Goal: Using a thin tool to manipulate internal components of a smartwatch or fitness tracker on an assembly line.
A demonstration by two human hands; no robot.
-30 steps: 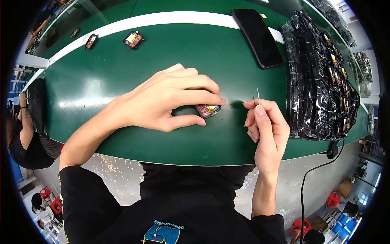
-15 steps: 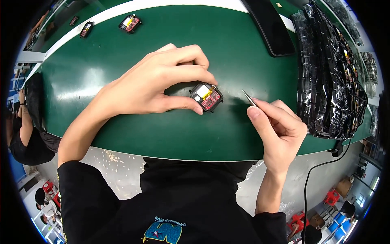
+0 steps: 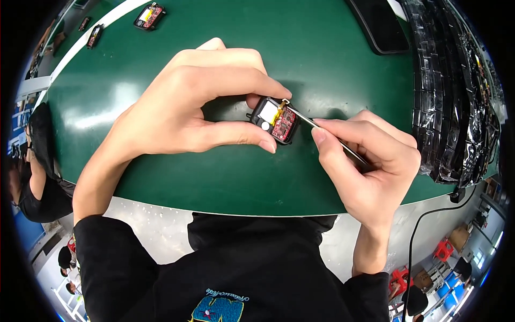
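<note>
A small black smartwatch-like case [image 3: 284, 127] lies open-faced in front of me, showing a red circuit board, a white block, yellow tape and a round white disc. Its edges are gripped between the thumb and fingers of my left hand [image 3: 196, 102]. From the right, my right hand [image 3: 373, 163] pinches a pair of thin metal tweezers [image 3: 304, 118]. The tweezer tip meets the case's upper right corner, beside a small pale connector on a yellow strip. Whether the tip grips that connector is too small to tell.
A similar open case [image 3: 149, 16] lies at the far left of the green table [image 3: 225, 185], with smaller-looking ones [image 3: 95, 36] beyond. At the far right are a black phone [image 3: 380, 27] and stacked black plastic trays [image 3: 448, 102]. A co-worker's arm [image 3: 37, 172] shows at left.
My right hand has turned and brought the tweezers leftward onto the case's upper corner. The left hand still grips the case, now tilted slightly. The whole view has shifted a little.
</note>
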